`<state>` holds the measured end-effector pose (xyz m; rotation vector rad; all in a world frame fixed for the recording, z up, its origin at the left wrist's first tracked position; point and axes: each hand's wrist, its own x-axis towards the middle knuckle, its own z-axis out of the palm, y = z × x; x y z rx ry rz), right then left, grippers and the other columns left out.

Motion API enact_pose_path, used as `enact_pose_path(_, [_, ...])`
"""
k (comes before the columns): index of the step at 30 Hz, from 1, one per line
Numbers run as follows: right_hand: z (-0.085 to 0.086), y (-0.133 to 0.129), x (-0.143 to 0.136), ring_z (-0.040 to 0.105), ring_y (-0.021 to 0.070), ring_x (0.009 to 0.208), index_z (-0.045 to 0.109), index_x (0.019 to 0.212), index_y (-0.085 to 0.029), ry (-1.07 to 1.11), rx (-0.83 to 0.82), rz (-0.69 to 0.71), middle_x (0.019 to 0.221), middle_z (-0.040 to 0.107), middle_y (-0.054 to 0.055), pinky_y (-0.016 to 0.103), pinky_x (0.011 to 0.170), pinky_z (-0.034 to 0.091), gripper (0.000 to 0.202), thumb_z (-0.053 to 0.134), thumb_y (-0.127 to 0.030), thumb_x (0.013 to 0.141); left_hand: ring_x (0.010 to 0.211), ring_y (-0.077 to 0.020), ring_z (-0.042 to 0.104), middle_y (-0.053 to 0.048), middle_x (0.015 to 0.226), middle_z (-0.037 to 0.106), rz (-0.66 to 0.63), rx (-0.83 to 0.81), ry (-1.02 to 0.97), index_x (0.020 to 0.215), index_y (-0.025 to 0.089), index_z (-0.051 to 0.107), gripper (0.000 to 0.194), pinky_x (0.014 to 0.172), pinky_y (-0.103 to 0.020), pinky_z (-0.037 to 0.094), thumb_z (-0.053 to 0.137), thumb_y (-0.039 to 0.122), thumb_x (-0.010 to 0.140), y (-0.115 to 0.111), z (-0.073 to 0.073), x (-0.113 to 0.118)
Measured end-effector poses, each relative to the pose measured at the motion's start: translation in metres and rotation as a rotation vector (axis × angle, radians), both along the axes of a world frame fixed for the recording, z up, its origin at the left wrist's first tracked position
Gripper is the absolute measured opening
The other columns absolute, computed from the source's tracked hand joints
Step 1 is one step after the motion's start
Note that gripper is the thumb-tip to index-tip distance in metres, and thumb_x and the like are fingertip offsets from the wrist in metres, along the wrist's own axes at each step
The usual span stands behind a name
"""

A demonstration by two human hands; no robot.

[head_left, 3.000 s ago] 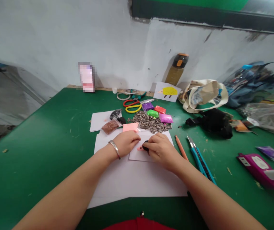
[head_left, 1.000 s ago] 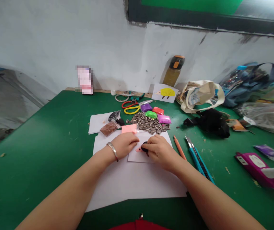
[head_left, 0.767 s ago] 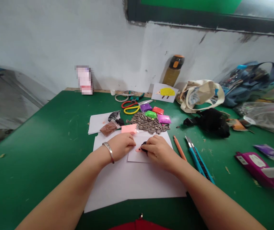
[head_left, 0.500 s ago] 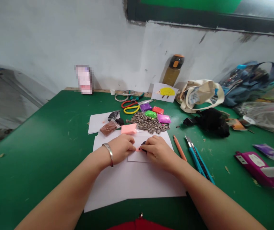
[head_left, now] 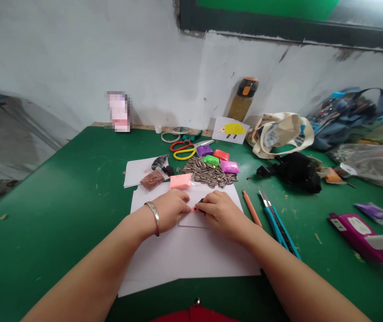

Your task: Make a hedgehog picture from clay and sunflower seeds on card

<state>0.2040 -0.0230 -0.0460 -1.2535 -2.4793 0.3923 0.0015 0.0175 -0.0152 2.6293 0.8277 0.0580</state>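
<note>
My left hand (head_left: 171,209), with a silver bangle at the wrist, has its fingertips together at the left side of a small pink piece (head_left: 193,209) on a small white card (head_left: 191,220). My right hand (head_left: 223,212) rests on the card's right part, fingers bent over a black piece (head_left: 201,205) that they partly cover. What the fingertips pinch is too small to tell. Under the card lie larger white sheets (head_left: 191,255). Just beyond sit a pink clay pack (head_left: 180,181), a brown clay pack (head_left: 153,179) and a pile of striped seeds (head_left: 208,173).
Scissors (head_left: 184,154) and bright clay packs (head_left: 211,160) lie behind the seeds. An orange pen (head_left: 252,209) and blue cutter (head_left: 280,226) are at right. A hedgehog picture (head_left: 230,130), bottle (head_left: 243,99) and cream bag (head_left: 280,134) stand near the wall.
</note>
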Motion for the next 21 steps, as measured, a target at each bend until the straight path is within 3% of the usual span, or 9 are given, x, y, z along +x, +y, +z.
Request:
enact_pose_path(5, [0.007,-0.005,-0.006,0.042,0.0179,0.082,0.066,0.105,-0.024,-0.019,0.080,-0.012,0.088,0.054,0.006,0.032,0.074,0.031,0.031,0.048,-0.010,0.084,0.090,-0.0188,0.060,-0.005,0.095,0.068,0.104,-0.054,0.062,0.091,0.018,0.068,0.025,0.081,-0.029,0.045,0.044,0.017,0.086,0.005,0.010,-0.004])
enact_pose_path(8, [0.008,-0.008,-0.012,0.041,0.0190,0.084,0.065,0.103,-0.024,-0.064,0.090,0.025,0.090,0.053,0.007,0.033,0.075,0.031,0.030,0.049,-0.009,0.082,0.100,-0.0194,0.059,-0.004,0.107,0.067,0.226,0.018,0.041,0.099,0.020,0.067,0.027,0.088,-0.031,0.043,0.042,0.021,0.087,0.010,0.015,-0.011])
enact_pose_path(12, [0.007,-0.009,-0.016,0.040,0.0194,0.083,0.064,0.096,-0.024,-0.122,0.098,0.048,0.089,0.052,0.006,0.034,0.076,0.031,0.024,0.048,-0.011,0.084,0.097,-0.0187,0.059,-0.002,0.102,0.069,0.323,0.084,0.025,0.095,0.022,0.068,0.032,0.087,-0.031,0.043,0.037,0.025,0.089,0.017,0.019,-0.021])
enact_pose_path(17, [0.005,-0.009,-0.016,0.040,0.0196,0.083,0.063,0.097,-0.025,-0.090,0.075,0.055,0.089,0.053,0.006,0.033,0.076,0.032,0.025,0.046,-0.011,0.084,0.097,-0.0198,0.058,-0.002,0.103,0.067,0.577,0.255,0.009,0.097,0.022,0.065,0.031,0.083,-0.030,0.043,0.036,0.028,0.088,0.029,0.017,-0.035])
enact_pose_path(21, [0.006,-0.008,-0.014,0.043,0.0200,0.085,0.061,0.107,-0.024,-0.029,0.045,0.044,0.093,0.055,0.007,0.034,0.076,0.032,0.035,0.045,-0.006,0.081,0.090,-0.0222,0.059,-0.006,0.093,0.067,0.623,0.322,0.048,0.088,0.019,0.064,0.029,0.077,-0.031,0.043,0.039,0.035,0.087,0.041,0.012,-0.044])
